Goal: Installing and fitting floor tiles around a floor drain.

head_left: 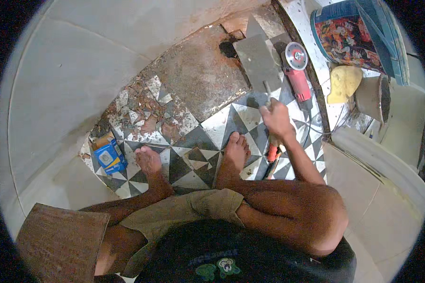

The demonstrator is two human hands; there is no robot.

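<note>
My right hand [276, 119] is closed around a thin, greyish rod-like tool [267, 88]; its upper end shows beyond my fingers, over a flat grey plate [257, 59]. Whether the rod is joined to the plate, I cannot tell. A red angle grinder [299, 84] with a metal disc lies just beyond and to the right of this hand. Under the wrist is a tool with a red-orange part [272, 153] and a black handle, partly hidden. My left hand does not show. At the lower left, a brown square slab [61, 243] covers my left knee; what supports it is hidden.
Broken tile rubble [144, 113] lies along the wall, beside a bare patch [203, 70] with a dark hole [228, 49]. A blue box [110, 155] stands near my left foot. On the right ledge are a blue bucket [349, 35], a yellow sponge-like piece [344, 84] and a cylindrical container [370, 98].
</note>
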